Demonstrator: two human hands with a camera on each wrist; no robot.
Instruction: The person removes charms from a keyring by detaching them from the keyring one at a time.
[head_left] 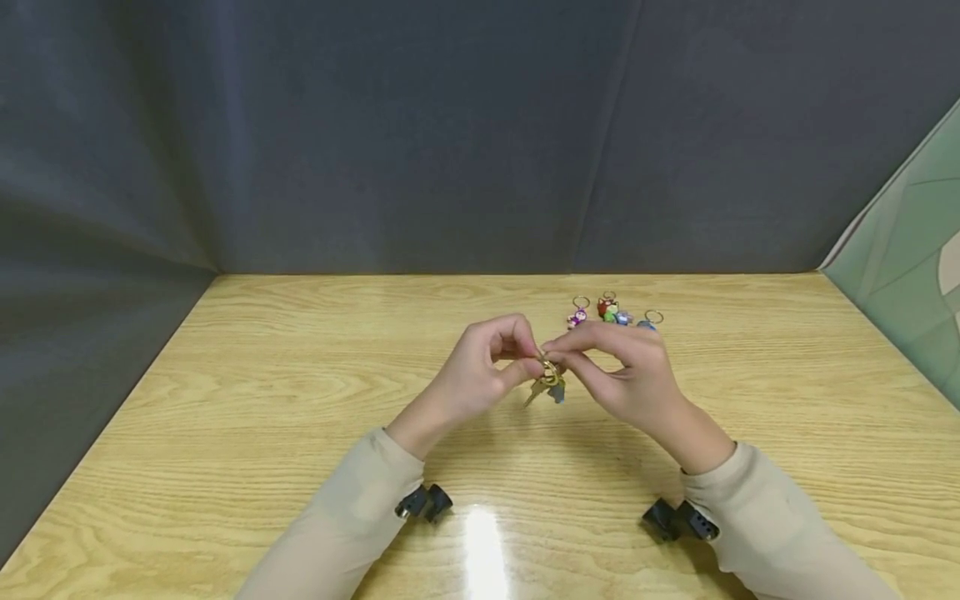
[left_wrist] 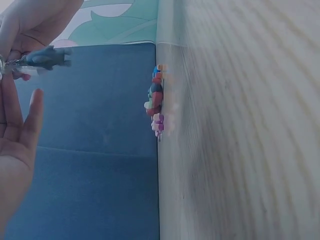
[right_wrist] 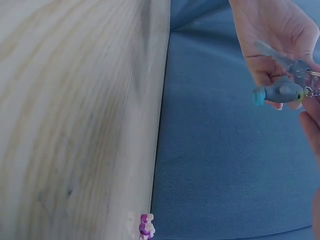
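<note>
While raised over the table (head_left: 300, 350), left hand (head_left: 480, 371) and right hand (head_left: 626, 371) fingertips meeting, both pinching one keychain (head_left: 550, 383).

Both hands raised over mid-table, fingertips meeting. L hand (head_left: 480, 371) comes in from left, fingers curled, thumb + index pinching. R hand (head_left: 626, 371) comes in from right, thumb + index pinching too, other fingers curled. Forearms in beige sleeves (head_left: 352, 517) angle inward; wrists bare.

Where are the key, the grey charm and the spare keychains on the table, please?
key (head_left: 534, 393), head view, its blade.
grey charm (right_wrist: 281, 92), right wrist view, its body.
spare keychains (head_left: 611, 313), head view, the red and green one.
</note>
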